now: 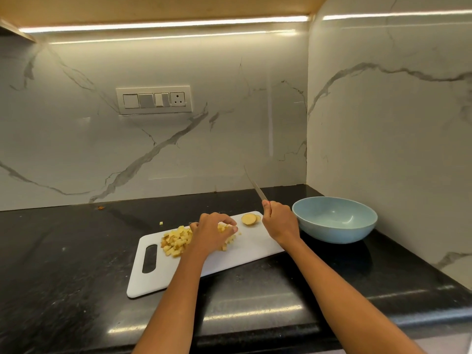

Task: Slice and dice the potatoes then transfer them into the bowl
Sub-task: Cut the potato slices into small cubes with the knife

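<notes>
We have most of the dicing done: a heap of potato cubes (176, 241) lies on the white cutting board (245, 254), with our left hand (213, 232) curled over its right side, seemingly gathering cubes, though we cannot tell whether it truly holds any. A few round slices (250, 219) near the board's far corner are still uncut, and our right hand (279, 222) keeps a tight grip on the knife (255, 186), blade raised off the board and pointing away from us. The blue bowl (334, 219) on the tabletop (76, 251) just right of the board looks empty, so we judge the last slices and the whole transfer remain.
</notes>
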A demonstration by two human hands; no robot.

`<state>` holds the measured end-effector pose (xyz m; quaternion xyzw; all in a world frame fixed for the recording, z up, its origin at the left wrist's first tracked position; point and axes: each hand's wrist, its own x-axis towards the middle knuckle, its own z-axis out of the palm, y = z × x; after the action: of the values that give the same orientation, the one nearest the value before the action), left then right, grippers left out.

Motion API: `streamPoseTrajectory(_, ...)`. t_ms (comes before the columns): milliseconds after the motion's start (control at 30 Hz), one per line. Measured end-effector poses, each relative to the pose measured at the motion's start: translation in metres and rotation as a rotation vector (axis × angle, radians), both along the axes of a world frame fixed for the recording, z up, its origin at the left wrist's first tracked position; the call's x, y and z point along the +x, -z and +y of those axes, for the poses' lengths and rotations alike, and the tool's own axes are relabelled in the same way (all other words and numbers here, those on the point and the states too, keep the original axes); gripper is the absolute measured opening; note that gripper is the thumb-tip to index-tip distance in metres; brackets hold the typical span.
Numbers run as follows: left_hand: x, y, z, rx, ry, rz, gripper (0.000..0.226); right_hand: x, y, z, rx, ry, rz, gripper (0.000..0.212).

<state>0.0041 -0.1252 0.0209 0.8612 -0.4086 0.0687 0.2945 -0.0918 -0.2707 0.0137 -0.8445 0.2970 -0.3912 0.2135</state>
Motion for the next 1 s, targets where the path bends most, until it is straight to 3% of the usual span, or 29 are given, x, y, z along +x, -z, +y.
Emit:
streamPoseTrajectory(200,-0.004,0.000,-0.030,-0.137,-0.093,-0.094,0.020,0.004,0.000,-0.002,0.005,-0.003,-0.050,0.035)
streamPoseTrajectory(300,-0.002,-0.005,-0.045,-0.023,-0.256,-0.230,0.025,0.005,-0.002,-0.003,-0.023,-0.034,-0.089,0.035)
streamPoseTrajectory(367,0.001,-0.006,-0.050,0.083,-0.314,-0.225,0.026,0.007,-0.004,-0.004,-0.034,-0.056,-0.114,0.037)
streamPoseTrajectory(567,0.014,0.002,-0.069,0.148,-0.003,-0.053,0.058,0.017,-0.010,-0.013,-0.068,-0.094,-0.168,0.035)
streamPoseTrajectory(700,0.019,0.004,-0.075,0.125,0.097,0.069,0.051,0.019,-0.007,-0.015,-0.056,-0.096,-0.167,0.035)
streamPoseTrajectory(1000,0.017,0.007,-0.075,0.086,0.123,0.033,0.049,0.019,-0.005,-0.017,-0.048,-0.088,-0.159,0.036)
